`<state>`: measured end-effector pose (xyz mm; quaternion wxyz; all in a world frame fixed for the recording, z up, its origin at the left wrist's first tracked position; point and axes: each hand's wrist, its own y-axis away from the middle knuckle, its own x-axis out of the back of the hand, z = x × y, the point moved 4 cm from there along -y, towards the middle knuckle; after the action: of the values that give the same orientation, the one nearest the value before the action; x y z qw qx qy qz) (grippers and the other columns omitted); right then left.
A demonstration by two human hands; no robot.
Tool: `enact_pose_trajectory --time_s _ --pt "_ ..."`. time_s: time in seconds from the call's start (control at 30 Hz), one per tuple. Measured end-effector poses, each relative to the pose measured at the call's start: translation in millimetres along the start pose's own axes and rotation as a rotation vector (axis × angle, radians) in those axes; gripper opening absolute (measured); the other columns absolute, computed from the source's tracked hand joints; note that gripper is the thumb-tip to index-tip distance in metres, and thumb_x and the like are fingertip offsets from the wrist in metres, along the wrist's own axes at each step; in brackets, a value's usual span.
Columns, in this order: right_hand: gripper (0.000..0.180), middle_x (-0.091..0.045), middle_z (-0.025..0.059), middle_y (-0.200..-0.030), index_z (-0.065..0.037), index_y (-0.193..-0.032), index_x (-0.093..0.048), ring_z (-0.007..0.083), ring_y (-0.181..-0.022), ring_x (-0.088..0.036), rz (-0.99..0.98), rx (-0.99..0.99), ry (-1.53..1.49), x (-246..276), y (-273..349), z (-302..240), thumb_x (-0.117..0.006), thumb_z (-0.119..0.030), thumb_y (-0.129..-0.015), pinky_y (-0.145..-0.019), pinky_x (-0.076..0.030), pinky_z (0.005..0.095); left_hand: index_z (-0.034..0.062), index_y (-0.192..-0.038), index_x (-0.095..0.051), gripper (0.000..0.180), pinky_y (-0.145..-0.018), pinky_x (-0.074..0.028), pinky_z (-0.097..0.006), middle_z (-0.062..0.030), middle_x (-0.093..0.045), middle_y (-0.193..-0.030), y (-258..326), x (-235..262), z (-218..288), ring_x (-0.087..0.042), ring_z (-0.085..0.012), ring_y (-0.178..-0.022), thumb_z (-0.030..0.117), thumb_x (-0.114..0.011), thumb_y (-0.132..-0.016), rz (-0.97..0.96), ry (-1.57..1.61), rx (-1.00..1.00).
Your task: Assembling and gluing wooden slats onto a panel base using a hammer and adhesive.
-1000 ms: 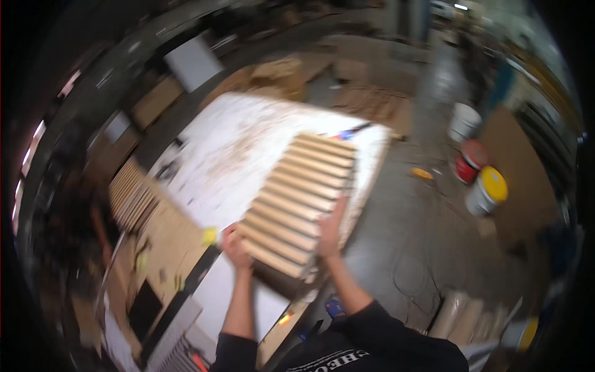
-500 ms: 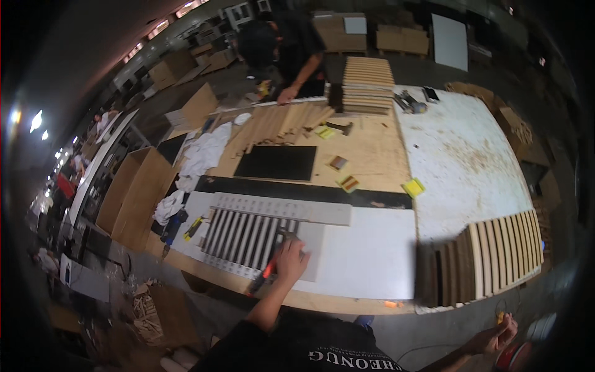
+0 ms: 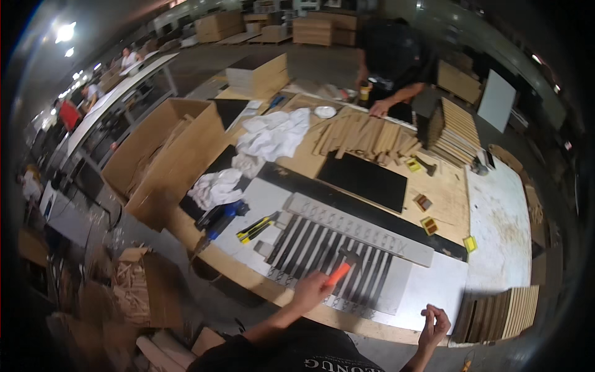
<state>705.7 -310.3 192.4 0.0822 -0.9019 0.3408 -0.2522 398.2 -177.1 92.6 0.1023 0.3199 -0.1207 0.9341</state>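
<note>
While your left hand (image 3: 312,291) is closed round the orange handle of a hammer (image 3: 338,273), your right hand (image 3: 437,323) is well apart from it, with nothing in its loosely curled fingers. The hammer's head lies over the middle of a grey board (image 3: 400,285) lined with dark parallel strips (image 3: 310,251); you cannot tell from this view whether it touches them. That board sits near your edge of the worktop (image 3: 446,273), with a long grey bar (image 3: 365,230) along its far side.

Your right hand is between the board and a stack of slatted wooden panels (image 3: 522,313) at the worktop's right corner, nearer the stack. To the left of the strips you have a yellow-and-black tool (image 3: 257,228), and beyond it a blue power tool (image 3: 224,218) beside crumpled white cloths (image 3: 273,135).

Farther across are a flat black panel (image 3: 362,181) and a spread of loose wooden sticks (image 3: 365,137). Behind those a co-worker (image 3: 396,59) in dark clothes leans over the far side, one hand near the sticks.
</note>
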Motion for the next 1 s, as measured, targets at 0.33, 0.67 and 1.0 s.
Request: enact_pose_trajectory --time_s 0.33,0.67,1.0 --pt "0.018 -0.056 0.0067 -0.065 -0.002 -0.065 -0.054 0.0154 -0.063 -0.053 -0.237 0.091 -0.187 -163 -24 -46 -0.071 -0.004 -0.069 -0.062 -0.042 0.0279 0.0022 -0.075 -0.06 0.015 -0.06 -0.047 -0.038 -0.0141 -0.057 -0.068 -2 267 -169 -0.058 -0.0293 -0.067 0.013 -0.07 -0.073 0.662 -0.164 0.277" --pt "0.067 -0.05 0.0226 -0.124 -0.002 -0.127 -0.044 0.0342 -0.114 -0.05 -0.827 0.339 -0.001 -505 54 -213 -0.07 -0.036 -0.076 -0.096 -0.041 0.04 0.0077 -0.086 -0.061 0.02 -0.064 -0.048 -0.046 -0.0147 -0.059 -0.086 -6 353 -349 -0.059 -0.0355 -0.077 0.023 -0.067 -0.075 0.396 -0.542 0.384" --pt "0.073 -0.048 0.0204 -0.127 -0.001 -0.128 -0.04 0.0313 -0.121 -0.043 -1.166 0.846 0.61 -688 152 -228 -0.062 -0.046 -0.076 -0.101 -0.034 0.0434 0.0093 -0.101 -0.065 0.027 -0.058 -0.05 -0.034 -0.0114 -0.064 -0.08 1 519 -213 -0.062 -0.0267 -0.065 0.027 -0.065 -0.081 0.18 -0.06 0.077"
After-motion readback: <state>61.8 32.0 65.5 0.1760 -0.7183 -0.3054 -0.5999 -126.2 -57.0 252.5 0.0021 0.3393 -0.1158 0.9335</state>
